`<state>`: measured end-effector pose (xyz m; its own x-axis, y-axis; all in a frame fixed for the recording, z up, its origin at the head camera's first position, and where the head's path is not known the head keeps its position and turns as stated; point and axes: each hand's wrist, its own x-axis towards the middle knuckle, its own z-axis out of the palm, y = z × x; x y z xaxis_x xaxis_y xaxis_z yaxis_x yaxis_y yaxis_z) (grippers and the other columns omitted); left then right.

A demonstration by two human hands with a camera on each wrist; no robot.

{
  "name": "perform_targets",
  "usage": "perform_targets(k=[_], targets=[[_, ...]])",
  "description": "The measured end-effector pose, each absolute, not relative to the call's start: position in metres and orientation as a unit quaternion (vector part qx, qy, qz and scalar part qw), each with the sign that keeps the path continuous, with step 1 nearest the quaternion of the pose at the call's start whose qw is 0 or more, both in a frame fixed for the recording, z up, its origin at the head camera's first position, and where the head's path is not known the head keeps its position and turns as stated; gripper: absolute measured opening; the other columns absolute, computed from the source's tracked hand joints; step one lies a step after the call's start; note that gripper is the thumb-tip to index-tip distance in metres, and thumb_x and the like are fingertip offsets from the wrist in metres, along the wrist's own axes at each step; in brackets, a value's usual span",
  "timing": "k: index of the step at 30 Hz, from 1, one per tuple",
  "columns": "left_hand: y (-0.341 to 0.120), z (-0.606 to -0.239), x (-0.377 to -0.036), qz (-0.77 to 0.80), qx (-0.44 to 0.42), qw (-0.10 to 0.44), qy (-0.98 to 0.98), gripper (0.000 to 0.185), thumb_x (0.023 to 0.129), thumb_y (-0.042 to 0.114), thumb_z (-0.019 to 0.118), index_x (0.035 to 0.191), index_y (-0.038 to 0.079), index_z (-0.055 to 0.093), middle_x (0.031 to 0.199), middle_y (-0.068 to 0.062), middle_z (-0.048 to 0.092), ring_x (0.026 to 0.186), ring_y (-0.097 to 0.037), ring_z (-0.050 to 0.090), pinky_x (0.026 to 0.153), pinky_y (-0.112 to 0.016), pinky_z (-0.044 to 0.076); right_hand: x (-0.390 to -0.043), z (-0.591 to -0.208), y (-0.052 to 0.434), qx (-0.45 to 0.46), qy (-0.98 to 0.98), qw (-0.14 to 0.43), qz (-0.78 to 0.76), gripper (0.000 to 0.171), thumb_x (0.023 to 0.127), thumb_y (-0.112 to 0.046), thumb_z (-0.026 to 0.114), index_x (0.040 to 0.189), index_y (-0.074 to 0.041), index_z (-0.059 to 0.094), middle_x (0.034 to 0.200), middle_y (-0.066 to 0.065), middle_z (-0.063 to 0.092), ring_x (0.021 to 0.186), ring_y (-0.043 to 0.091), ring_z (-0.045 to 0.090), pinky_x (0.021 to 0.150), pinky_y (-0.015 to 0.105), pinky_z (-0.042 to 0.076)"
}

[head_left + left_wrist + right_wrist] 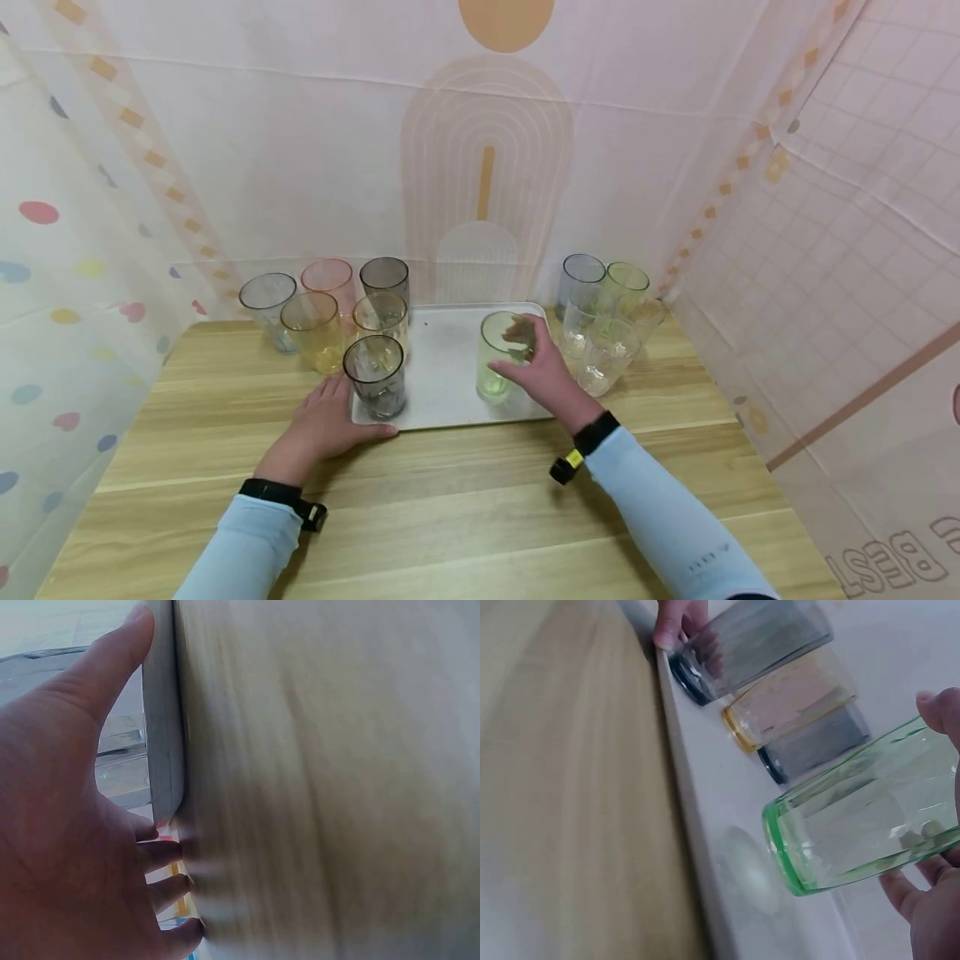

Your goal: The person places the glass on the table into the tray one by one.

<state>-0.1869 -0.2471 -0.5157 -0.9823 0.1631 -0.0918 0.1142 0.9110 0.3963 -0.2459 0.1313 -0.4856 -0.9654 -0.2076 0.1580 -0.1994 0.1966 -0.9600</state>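
My right hand [547, 371] holds a light green glass [862, 814] upright over the right part of the white tray [444, 375], thumb on the near side and fingers behind. In the right wrist view the glass's green base is close over the tray. My left hand [327, 417] rests at the tray's front left corner, thumb along the front edge and fingers straight towards the left side. Beside it on the tray stands a dark grey glass [377, 379]. Behind that are an amber glass [382, 321] and another dark grey glass [386, 277].
Left of the tray stand a yellow glass [311, 329], a pink glass [330, 279] and a blue-grey glass [270, 304]. To the right is a cluster with a blue glass [581, 279], a green glass [626, 287] and clear glasses [606, 358]. A patterned curtain [315, 167] hangs behind.
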Motion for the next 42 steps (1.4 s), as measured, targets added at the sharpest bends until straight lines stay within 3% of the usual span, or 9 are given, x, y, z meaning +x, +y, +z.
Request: perform_targets(k=[8, 19, 32, 42], targets=[[-0.248, -0.516, -0.191, 0.198, 0.064, 0.068, 0.976, 0.151, 0.079, 0.087, 0.08, 0.169, -0.016, 0.014, 0.172, -0.042, 0.021, 0.158, -0.064, 0.02, 0.128, -0.077, 0.02, -0.305, -0.477, 0.078, -0.14, 0.797, 0.002, -0.588, 0.093, 0.091, -0.033, 0.095, 0.162, -0.017, 0.037, 0.15, 0.01, 0.056, 0.143, 0.029, 0.054, 0.12, 0.052, 0.048], [-0.242, -0.517, -0.189, 0.205, 0.062, 0.062, 0.975, 0.147, 0.078, 0.083, 0.084, 0.168, -0.015, 0.019, 0.17, -0.042, 0.028, 0.157, -0.063, 0.026, 0.128, -0.075, 0.024, -0.353, -0.462, 0.039, -0.125, 0.797, 0.034, -0.591, 0.099, 0.093, -0.042, 0.092, 0.17, -0.021, 0.031, 0.161, 0.007, 0.048, 0.15, 0.027, 0.046, 0.122, 0.049, 0.045], [-0.237, -0.518, -0.189, 0.206, 0.057, 0.068, 0.974, 0.15, 0.077, 0.086, 0.082, 0.17, -0.011, 0.017, 0.173, -0.038, 0.026, 0.159, -0.06, 0.024, 0.129, -0.074, 0.021, -0.371, -0.457, 0.022, -0.12, 0.818, 0.028, -0.562, 0.104, 0.094, -0.036, 0.092, 0.171, -0.012, 0.027, 0.165, 0.014, 0.045, 0.155, 0.029, 0.043, 0.126, 0.043, 0.041], [-0.233, -0.519, -0.189, 0.206, 0.059, 0.073, 0.974, 0.149, 0.077, 0.087, 0.082, 0.17, -0.011, 0.019, 0.173, -0.038, 0.027, 0.159, -0.06, 0.025, 0.129, -0.074, 0.021, -0.373, -0.466, 0.026, -0.112, 0.83, 0.027, -0.546, 0.104, 0.094, -0.036, 0.092, 0.17, -0.007, 0.026, 0.168, 0.018, 0.042, 0.158, 0.033, 0.041, 0.127, 0.047, 0.04]])
